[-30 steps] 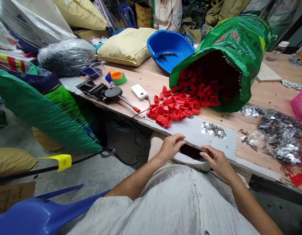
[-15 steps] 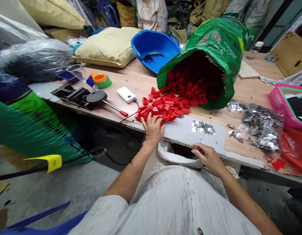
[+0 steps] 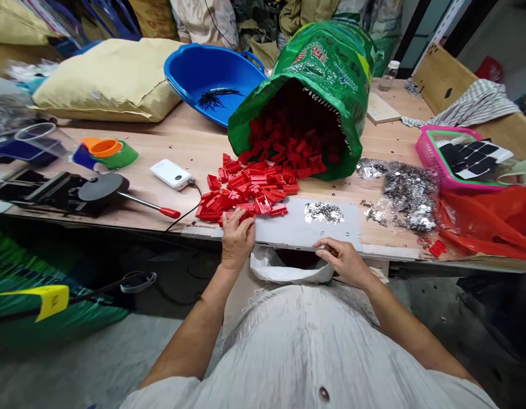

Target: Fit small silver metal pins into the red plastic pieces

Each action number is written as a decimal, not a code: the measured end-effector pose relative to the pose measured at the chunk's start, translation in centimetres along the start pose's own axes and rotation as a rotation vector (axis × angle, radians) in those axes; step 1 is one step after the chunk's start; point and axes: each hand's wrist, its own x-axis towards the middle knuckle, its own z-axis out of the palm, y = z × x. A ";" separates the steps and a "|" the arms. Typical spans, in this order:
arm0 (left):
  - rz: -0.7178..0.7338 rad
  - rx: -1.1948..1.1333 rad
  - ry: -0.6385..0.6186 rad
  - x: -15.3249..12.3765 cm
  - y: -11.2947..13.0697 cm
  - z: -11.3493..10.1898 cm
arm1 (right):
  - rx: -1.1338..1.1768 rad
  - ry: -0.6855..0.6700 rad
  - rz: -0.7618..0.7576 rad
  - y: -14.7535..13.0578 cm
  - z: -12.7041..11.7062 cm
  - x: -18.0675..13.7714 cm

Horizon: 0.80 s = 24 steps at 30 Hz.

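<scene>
My left hand [image 3: 237, 243] is at the near edge of a heap of red plastic parts [image 3: 250, 184], its fingers closed on one red part partly hidden by them. The heap spills from a green woven sack [image 3: 352, 113] lying on its side. My right hand [image 3: 343, 260] hovers at the table's front edge, fingers curled with thumb and forefinger close together; whatever is in the pinch is too small to make out. Just beyond it, small shiny metal pieces [image 3: 325, 212] are spread on a grey sheet [image 3: 284, 230]. Below, between my hands, hangs an open white bag [image 3: 267, 268].
To the left are a black lever tool [image 3: 103, 187] with a red-tipped handle, a white power bank [image 3: 171, 174] with a cable, and tape rolls [image 3: 113, 152]. Behind stands a blue basin [image 3: 212, 85]. At right lie a clear bag of metal pieces [image 3: 410, 196] and a pink basket [image 3: 429, 149].
The view has swung right, so the table things sit further left. My left hand's spread fingers have closed on a red part at the heap's edge. My right hand stays near the table edge.
</scene>
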 end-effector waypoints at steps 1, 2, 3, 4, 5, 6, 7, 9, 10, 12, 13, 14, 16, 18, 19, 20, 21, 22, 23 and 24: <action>0.009 -0.014 0.003 0.0 0.0 0.0 | -0.003 0.024 0.004 0.3 -0.4 -0.1; 0.019 -0.029 0.003 0.0 0.1 0.0 | -0.008 0.053 0.007 0.7 -0.9 -0.2; 0.027 -0.042 0.002 0.0 0.1 0.0 | -0.016 0.085 0.009 1.2 -1.5 -0.3; 0.034 -0.053 0.001 0.0 0.2 0.0 | -0.028 0.122 0.013 1.7 -2.1 -0.3; 0.040 -0.062 -0.001 0.1 0.3 0.1 | -0.044 0.163 0.022 2.2 -2.7 -0.4; 0.046 -0.069 -0.004 0.1 0.4 0.1 | -0.065 0.207 0.034 2.8 -3.5 -0.6; 0.054 -0.078 -0.009 0.1 0.6 0.2 | -0.090 0.255 0.054 3.5 -4.3 -0.7; 0.075 -0.101 -0.020 0.1 0.8 0.2 | -0.167 0.355 0.095 5.0 -6.1 -1.0; 0.086 -0.112 -0.030 0.0 0.9 0.3 | -0.225 0.412 0.116 5.8 -7.1 -1.2; 0.106 -0.126 -0.050 -0.1 1.0 0.3 | -0.378 0.532 0.149 7.5 -9.0 -1.6; 0.119 -0.131 -0.054 -0.2 1.0 0.4 | -0.457 0.568 0.153 8.3 -9.8 -1.7; 0.138 -0.138 -0.055 -0.3 1.0 0.4 | -0.531 0.595 0.151 9.1 -10.5 -1.9; 0.188 -0.160 -0.051 -0.5 1.0 0.5 | -0.639 0.628 0.163 10.3 -11.5 -2.0; 0.234 -0.181 -0.049 -0.6 0.9 0.7 | -0.699 0.615 0.180 11.1 -12.0 -1.8; 0.251 -0.188 -0.048 -0.6 0.9 0.8 | -0.716 0.601 0.188 11.3 -12.1 -1.6; 0.269 -0.193 -0.041 -0.5 0.8 0.8 | -0.728 0.589 0.194 11.4 -12.1 -1.4; 0.288 -0.197 -0.025 -0.5 0.8 0.9 | -0.736 0.583 0.200 11.4 -12.0 -1.1; 0.309 -0.199 -0.001 -0.4 0.8 0.9 | -0.741 0.580 0.204 11.3 -11.9 -0.9; 0.328 -0.199 0.030 -0.4 0.7 0.9 | -0.744 0.578 0.210 11.2 -11.8 -0.8; 0.342 -0.195 0.063 -0.3 0.7 0.8 | -0.745 0.575 0.216 11.1 -11.7 -0.7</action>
